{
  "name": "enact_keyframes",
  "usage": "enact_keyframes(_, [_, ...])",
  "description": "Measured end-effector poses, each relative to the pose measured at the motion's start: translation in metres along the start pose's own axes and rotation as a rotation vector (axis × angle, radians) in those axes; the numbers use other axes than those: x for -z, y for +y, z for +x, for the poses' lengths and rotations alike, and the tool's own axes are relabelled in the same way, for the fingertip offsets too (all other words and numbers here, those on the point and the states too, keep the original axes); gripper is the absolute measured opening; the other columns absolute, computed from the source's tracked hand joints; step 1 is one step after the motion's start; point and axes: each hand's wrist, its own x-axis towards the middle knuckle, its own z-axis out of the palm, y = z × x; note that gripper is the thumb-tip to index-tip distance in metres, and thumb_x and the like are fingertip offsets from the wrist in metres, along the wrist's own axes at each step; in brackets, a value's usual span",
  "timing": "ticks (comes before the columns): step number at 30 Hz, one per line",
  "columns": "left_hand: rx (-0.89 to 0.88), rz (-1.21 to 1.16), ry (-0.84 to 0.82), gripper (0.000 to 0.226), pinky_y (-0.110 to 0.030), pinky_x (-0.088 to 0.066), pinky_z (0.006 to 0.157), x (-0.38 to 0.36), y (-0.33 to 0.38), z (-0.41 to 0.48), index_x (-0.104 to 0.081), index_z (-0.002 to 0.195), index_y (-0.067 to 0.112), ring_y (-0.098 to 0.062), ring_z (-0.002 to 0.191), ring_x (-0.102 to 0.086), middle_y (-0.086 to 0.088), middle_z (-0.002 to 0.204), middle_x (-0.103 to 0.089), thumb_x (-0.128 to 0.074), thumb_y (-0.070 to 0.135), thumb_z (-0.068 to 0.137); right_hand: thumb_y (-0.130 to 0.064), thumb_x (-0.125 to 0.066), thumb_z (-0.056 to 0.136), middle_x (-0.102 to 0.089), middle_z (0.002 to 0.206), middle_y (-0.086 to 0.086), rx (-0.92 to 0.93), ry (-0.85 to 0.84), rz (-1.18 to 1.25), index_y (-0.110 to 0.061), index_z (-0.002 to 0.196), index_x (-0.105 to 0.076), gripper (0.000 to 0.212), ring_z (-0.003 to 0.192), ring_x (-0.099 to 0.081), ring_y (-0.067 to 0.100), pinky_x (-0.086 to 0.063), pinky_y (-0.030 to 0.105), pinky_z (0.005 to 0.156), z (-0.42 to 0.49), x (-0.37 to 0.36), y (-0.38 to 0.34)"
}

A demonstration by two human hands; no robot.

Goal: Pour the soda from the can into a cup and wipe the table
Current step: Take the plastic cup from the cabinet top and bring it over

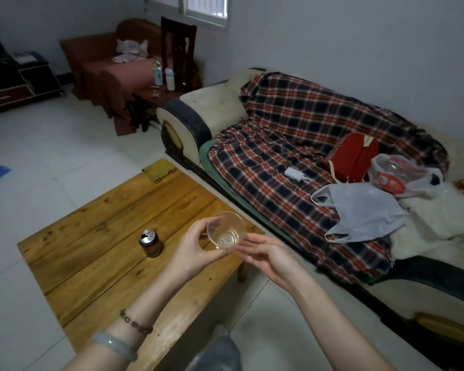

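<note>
From the head camera, a low wooden table (97, 250) of broad, knotty planks stands on a pale tiled floor (51, 145). The can (151, 243) stands upright on the boards near the table's middle, its top opened, just left of the hands.

The clear plastic cup (225, 231) is held in the air above the table's right edge, tipped so its mouth faces the camera. The left hand (190, 253) grips it, fingers and thumb curled round its side. The right hand (268, 257) lies relaxed with fingers nearly straight, their tips at the cup's base. A bead bracelet (135, 323) and a pale bangle (114, 346) sit on the left wrist.

At the table's far end lies a yellow-green cloth (158, 170), partly over the edge.

To the right runs a sofa (198, 108) draped in a plaid blanket (292, 135) — on it a red bag (355, 156), a white charger (292, 173) and a grey plastic bag (359, 210). Farther back stand a dark wooden chair (178, 44), two bottles (164, 76) on a small side table, and a window (206, 8) in the white wall.
</note>
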Motion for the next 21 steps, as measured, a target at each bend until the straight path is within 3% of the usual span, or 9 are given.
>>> enact_keyframes(4, [0.033,-0.012,0.079,0.062,-0.015,-0.044,0.09,0.003,-0.007,0.057,-0.049,0.117,0.033,-0.002,0.109,-0.054,0.012,0.119,-0.056,-0.084,0.029,0.065,0.01,-0.046,0.087,-0.062,0.121,0.019,-0.06,-0.053,-0.052,0.004,0.127,-0.051,0.04,0.113,-0.06,0.026,-0.046,0.038,0.1,0.058,0.003,-0.046])
enact_keyframes(8, [0.072,-0.002,0.131,0.063,-0.005,-0.04,0.087,0.014,-0.016,0.101,-0.048,0.117,0.035,0.003,0.11,-0.052,0.016,0.119,-0.054,-0.083,0.031,0.065,0.007,-0.048,0.089,-0.061,0.123,0.017,-0.096,-0.102,-0.126,0.002,0.128,-0.05,0.04,0.114,-0.06,0.025,-0.045,0.039,0.101,0.108,-0.005,-0.081])
enact_keyframes(17, [0.212,0.0,0.327,0.064,-0.003,-0.04,0.083,0.031,-0.049,0.15,-0.046,0.112,0.044,0.006,0.106,-0.052,0.023,0.115,-0.051,-0.084,0.032,0.063,0.011,-0.044,0.089,-0.059,0.123,0.019,-0.233,-0.206,-0.21,0.005,0.128,-0.048,0.04,0.112,-0.06,0.026,-0.048,0.035,0.095,0.202,-0.03,-0.115])
enact_keyframes(21, [0.309,-0.008,0.433,0.065,-0.008,-0.043,0.084,0.029,-0.07,0.164,-0.051,0.118,0.032,-0.002,0.108,-0.055,0.011,0.118,-0.056,-0.085,0.028,0.063,0.015,-0.038,0.089,-0.055,0.126,0.023,-0.317,-0.299,-0.282,0.008,0.128,-0.046,0.04,0.119,-0.054,0.031,-0.044,0.038,0.098,0.243,-0.038,-0.12])
